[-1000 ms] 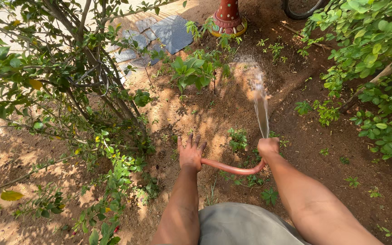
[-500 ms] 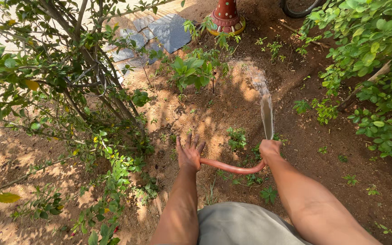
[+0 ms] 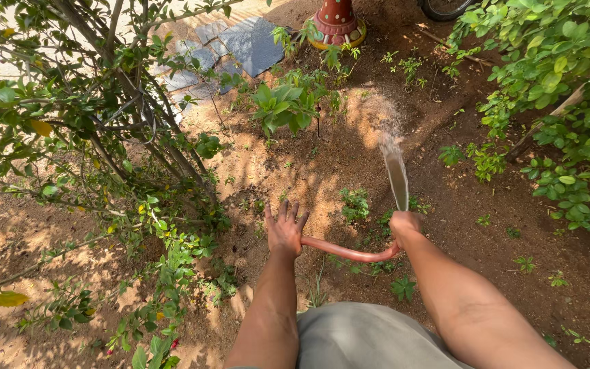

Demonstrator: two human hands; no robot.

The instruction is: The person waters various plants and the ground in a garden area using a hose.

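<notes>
Out over the garden soil, the right hand is fisted around the end of an orange hose, spraying water forward. Left hand has fingers spread flat; the hose passes under it, probably touching the palm. Shrubs both sides, grey pavers beyond.

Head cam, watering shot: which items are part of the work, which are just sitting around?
In use:
- right hand, gripping the hose end
- red hose, running across to the left hand, fingers spread
- water jet
- wet soil

Just lying about:
- spotted red pot
- grey paving slabs
- wheel
- shrub
</notes>
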